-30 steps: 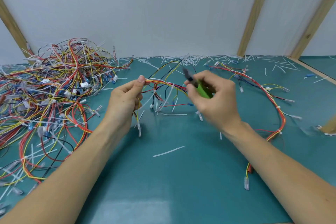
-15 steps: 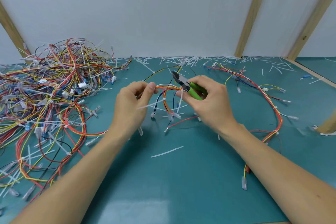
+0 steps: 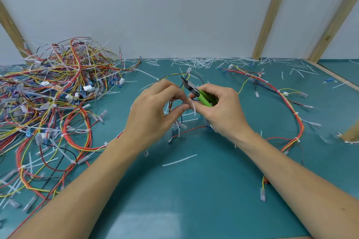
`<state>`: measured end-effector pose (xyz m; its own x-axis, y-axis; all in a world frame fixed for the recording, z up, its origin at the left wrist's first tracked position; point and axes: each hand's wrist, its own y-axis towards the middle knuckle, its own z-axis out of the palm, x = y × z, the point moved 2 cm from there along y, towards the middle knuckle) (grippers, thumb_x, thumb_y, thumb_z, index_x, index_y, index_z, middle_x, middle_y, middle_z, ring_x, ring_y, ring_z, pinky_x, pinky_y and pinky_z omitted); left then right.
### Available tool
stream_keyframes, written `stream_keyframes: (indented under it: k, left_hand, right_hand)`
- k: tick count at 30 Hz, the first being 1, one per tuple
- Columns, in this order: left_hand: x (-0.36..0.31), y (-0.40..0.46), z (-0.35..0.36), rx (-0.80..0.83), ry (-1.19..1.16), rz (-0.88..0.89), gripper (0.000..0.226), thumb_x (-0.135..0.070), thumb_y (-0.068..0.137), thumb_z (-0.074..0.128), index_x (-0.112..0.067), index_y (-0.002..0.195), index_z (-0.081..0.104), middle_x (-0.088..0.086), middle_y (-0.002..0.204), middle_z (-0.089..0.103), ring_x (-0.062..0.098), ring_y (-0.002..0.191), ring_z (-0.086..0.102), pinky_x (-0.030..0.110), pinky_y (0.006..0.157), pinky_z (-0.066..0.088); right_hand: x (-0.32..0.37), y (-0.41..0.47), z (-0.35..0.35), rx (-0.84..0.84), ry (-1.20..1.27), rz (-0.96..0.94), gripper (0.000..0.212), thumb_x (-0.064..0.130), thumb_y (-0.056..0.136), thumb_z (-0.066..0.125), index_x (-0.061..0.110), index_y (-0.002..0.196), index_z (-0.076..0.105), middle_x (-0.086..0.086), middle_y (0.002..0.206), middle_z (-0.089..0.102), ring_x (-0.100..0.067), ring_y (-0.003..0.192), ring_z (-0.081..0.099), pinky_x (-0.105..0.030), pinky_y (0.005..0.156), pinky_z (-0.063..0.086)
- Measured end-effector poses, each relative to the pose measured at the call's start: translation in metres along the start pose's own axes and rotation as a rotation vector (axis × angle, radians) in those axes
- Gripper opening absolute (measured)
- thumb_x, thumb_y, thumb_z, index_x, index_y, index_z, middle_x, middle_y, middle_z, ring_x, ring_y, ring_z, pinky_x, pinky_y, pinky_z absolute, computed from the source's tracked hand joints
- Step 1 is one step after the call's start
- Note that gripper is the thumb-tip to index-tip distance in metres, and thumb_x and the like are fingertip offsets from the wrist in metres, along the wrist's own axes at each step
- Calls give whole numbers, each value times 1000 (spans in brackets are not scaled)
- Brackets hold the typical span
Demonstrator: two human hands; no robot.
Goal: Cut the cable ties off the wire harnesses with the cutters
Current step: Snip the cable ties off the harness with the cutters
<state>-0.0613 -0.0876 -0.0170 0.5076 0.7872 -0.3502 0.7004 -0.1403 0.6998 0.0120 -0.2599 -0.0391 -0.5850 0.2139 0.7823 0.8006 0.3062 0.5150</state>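
Two bare forearms come in from the bottom edge, no sleeves, no gloves, no watch or wristband on either wrist. Left hand and right hand: no rings visible on the fingers that show, nails short and unpainted where they can be seen. One small dark mark sits on the right forearm low near the frame edge; nothing else of the body is in view.
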Motion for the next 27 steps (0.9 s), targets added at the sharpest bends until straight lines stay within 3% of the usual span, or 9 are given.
stream_keyframes:
  k: [5, 8, 12, 15, 18, 22, 27]
  left_hand:
    - [1, -2, 2, -19, -11, -110, 18, -41, 89, 74, -28, 97, 65, -12, 109, 54, 9, 79, 60, 40, 67, 52]
    - [6, -3, 4, -13, -24, -169, 24, -44, 86, 75, -28, 95, 59, -12, 93, 61, 8, 71, 59, 39, 66, 51]
    - [12, -5, 10, -4, -169, -301, 33, -51, 83, 75, -30, 98, 54, -11, 77, 65, 17, 68, 58, 43, 64, 50]
    - [13, -6, 12, -2, -214, -328, 32, -56, 82, 70, -34, 102, 59, -14, 68, 58, 17, 64, 53, 42, 62, 48]
    - [16, -6, 15, 0, -242, -391, 30, -54, 81, 72, -33, 101, 64, -19, 62, 53, 13, 61, 50, 37, 61, 45]
    - [22, -6, 19, 30, -362, -499, 24, -45, 82, 79, -28, 95, 69, -20, 59, 61, 4, 55, 50, 17, 56, 38]
    - [28, -5, 20, 105, -593, -570, 12, -35, 84, 80, -24, 80, 77, -4, 68, 66, 8, 64, 49, 21, 59, 39]
  right_hand:
    - [-1, 0, 0, 12, 10, 31, 14, 29, 83, 86, 21, 83, 75, 16, 55, 51, -5, 54, 41, -15, 55, 32]
    - [-1, 0, 0, 19, 0, 35, 16, 31, 85, 84, 19, 82, 75, 13, 56, 50, -6, 55, 38, -17, 54, 31]
    - [1, -1, 1, 30, 26, 59, 19, 32, 85, 83, 16, 81, 74, -12, 64, 58, -12, 60, 42, -30, 58, 34]
    - [2, 0, 2, 29, 31, 69, 19, 32, 86, 81, 16, 81, 73, -16, 67, 59, -13, 61, 43, -32, 59, 35]
    - [3, 0, 2, 36, 50, 80, 17, 31, 87, 80, 16, 81, 73, -18, 70, 61, -12, 61, 43, -32, 59, 36]
    - [5, 0, 3, 37, 68, 84, 14, 27, 89, 79, 18, 80, 72, -20, 71, 61, -12, 62, 45, -31, 58, 37]
    - [5, -1, 3, 18, 95, 85, 15, 29, 88, 80, 22, 77, 73, -12, 65, 59, -11, 60, 45, -29, 58, 38]
